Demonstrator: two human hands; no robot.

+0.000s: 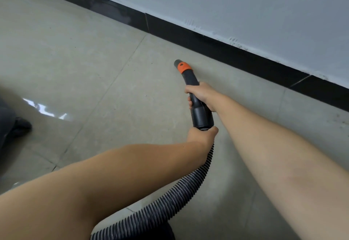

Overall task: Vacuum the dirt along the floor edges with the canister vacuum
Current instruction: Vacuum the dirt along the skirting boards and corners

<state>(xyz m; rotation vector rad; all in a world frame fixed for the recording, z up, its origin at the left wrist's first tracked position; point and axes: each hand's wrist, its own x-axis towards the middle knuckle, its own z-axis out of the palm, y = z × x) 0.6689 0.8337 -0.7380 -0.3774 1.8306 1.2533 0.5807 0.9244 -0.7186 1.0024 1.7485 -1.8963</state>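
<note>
Nozzle (181, 66): grey tip w/ orange collar, centre of frame, pointing to upper left; low over the floor near the black baseboard — contact w/ tile can't be told.
Wand (196, 96): black curved tube, runs from the orange collar down to a wider black cuff at mid-frame.
Hose (181, 188): black ribbed, leaves the cuff, curves down and left to the bottom edge of frame.
Right hand (200, 94): wrapped round the wand just below the bend, fingers curled on its left side — firm grip.
Left hand (203, 135): clamped round the hose right under the cuff; fingers hidden behind the hand.
Arms: both bare, reaching in from lower left and lower right of frame.
Floor (94, 69): beige glossy tiles, thin grout lines, small dark specks; light glare at mid-left.
Baseboard (207, 45): black strip, diagonal from upper left to right edge, pale dusty smudges in places.
Wall (245, 3): pale grey, upper right, scuffed along its bottom edge.
Dark shape (11, 122): left edge of frame, blurred — can't tell what.
</note>
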